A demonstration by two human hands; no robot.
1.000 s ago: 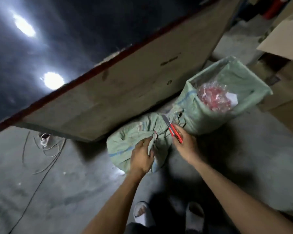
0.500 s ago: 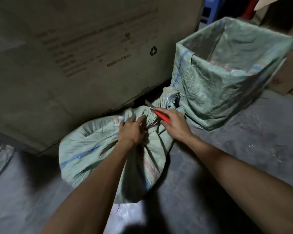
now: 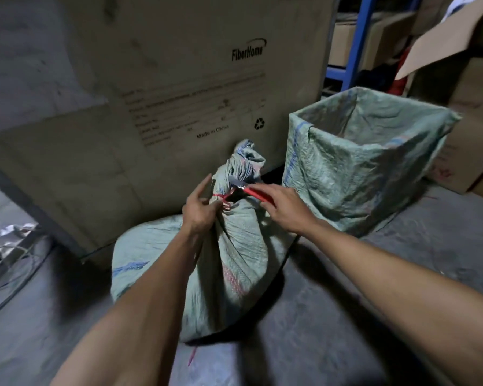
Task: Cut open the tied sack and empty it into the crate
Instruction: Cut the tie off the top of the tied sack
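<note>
Both hands at sack (image 3: 234,263) neck; right hand (image 3: 283,208) holds cutter (image 3: 252,192).

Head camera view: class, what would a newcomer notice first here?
Centre: a tied green woven sack on the floor, left hand gripping its neck by the red tie. The right hand brings a red-handled cutter to it. Right: a sack-lined crate.

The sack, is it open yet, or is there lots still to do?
Not open yet. The sack is stood up, and its neck is still knotted with red string. The left hand grips the neck just below the string, while the right hand brings a red-handled cutter to it. Cutting is the step in hand. Tipping the sack into the lined crate beside it is all still left.
</note>
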